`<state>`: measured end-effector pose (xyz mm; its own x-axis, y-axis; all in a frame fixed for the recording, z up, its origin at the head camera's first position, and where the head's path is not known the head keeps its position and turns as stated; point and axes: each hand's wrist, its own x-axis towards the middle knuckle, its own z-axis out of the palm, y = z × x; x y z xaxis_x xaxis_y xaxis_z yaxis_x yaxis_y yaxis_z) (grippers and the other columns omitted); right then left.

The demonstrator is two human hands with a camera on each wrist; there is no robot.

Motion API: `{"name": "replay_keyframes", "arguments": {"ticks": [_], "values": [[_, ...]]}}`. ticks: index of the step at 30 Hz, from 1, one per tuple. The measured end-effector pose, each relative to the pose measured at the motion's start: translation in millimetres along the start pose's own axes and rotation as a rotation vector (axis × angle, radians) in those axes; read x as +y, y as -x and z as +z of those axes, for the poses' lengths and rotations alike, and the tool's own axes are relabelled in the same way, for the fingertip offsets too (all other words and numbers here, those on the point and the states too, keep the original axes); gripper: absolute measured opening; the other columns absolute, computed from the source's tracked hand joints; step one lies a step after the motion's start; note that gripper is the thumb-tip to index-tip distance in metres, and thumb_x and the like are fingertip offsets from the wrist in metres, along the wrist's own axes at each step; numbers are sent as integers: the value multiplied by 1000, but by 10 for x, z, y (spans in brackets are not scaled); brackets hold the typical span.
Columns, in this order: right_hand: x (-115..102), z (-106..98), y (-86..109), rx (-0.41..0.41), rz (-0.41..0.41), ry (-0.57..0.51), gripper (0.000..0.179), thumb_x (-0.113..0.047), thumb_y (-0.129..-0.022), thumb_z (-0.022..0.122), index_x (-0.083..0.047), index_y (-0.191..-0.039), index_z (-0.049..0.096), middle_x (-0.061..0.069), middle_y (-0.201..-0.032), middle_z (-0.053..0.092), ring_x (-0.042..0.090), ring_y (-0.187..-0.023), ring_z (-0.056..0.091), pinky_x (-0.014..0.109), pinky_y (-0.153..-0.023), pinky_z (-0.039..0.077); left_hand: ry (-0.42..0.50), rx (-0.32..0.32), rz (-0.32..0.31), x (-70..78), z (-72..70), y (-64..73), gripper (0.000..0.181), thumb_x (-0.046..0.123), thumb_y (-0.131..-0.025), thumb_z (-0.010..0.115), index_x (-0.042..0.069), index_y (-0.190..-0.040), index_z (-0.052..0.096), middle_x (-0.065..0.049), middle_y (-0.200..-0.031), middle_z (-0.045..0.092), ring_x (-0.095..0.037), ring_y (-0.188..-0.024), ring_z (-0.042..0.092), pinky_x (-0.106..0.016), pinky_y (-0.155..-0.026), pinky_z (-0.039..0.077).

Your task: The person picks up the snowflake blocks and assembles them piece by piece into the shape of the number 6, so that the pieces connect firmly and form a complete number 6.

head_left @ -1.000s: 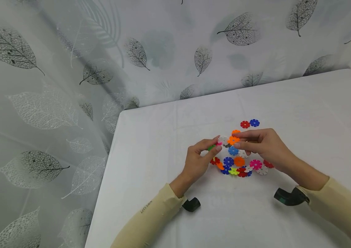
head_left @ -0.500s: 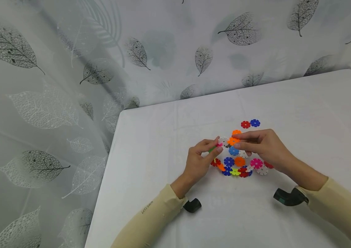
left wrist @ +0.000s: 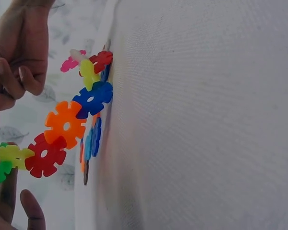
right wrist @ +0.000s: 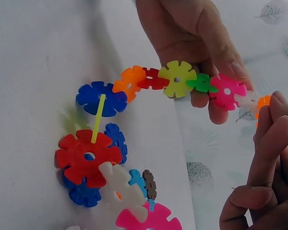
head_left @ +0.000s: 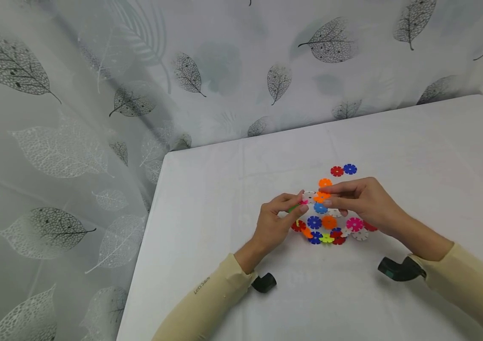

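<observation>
A chain of notched plastic snowflake discs hangs between the two hands. My left hand (head_left: 272, 222) pinches it near the pink disc (right wrist: 227, 91), beside the green disc (right wrist: 202, 83). Fingertips of my right hand (head_left: 367, 201) pinch the orange disc (head_left: 322, 196) at the chain's end. Between them the white disc (head_left: 309, 197) is slotted edgewise into the pink and meets the orange one. From the left hand the chain runs down through a yellow disc (right wrist: 177, 79), a red disc (left wrist: 45, 154), another orange disc (left wrist: 66, 125) and a blue disc (left wrist: 93, 99).
Loose discs lie on the white table (head_left: 207, 203), among them a light blue disc (head_left: 320, 208) under the hands. Farther back are a red disc (head_left: 337, 171) and a dark blue disc (head_left: 350, 169). A leaf-patterned curtain (head_left: 233, 71) borders the table at the back and left.
My left hand has shifted slightly right and down, bringing the white disc lower. The chain's lower discs have swung a little to the right. The right hand keeps its pinch on the orange disc.
</observation>
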<state>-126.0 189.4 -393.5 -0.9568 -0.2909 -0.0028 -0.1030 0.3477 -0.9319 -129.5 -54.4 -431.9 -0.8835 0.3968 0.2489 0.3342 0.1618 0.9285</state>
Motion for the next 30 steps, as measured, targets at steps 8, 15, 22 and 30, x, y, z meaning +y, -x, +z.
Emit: {"name": "replay_keyframes", "arguments": {"ticks": [8,15,22,30], "values": [[15,7,9,1,25,-18,40,-21,-93,76,-2,-128,69,13,-95,74,32,-67,64,30,-62,54,-27,-17,-16,-6,-27,-7,37,19,-98,68,12,-135,67,2,-120,72,-16,-109,62,-42,-95,49],[-3,8,33,-15,58,-24,44,-24,-94,75,-2,-131,67,13,-102,73,31,-74,66,30,-66,56,-11,-45,-48,11,-29,-35,40,22,-98,67,17,-138,66,4,-124,70,-11,-108,62,-44,-97,49],[-2,48,23,-27,-10,10,38,-24,-92,77,-9,-126,71,10,-93,66,33,-73,66,31,-60,54,49,-62,-60,36,-19,-53,39,19,-98,70,16,-136,67,8,-129,68,-10,-114,61,-38,-98,49],[-16,80,14,-26,-117,103,33,-20,-94,75,-12,-126,72,2,-101,68,23,-87,61,29,-67,55,142,-105,-91,9,-50,-58,32,17,-99,68,6,-129,70,-4,-115,74,-15,-107,68,-38,-90,55]]}}
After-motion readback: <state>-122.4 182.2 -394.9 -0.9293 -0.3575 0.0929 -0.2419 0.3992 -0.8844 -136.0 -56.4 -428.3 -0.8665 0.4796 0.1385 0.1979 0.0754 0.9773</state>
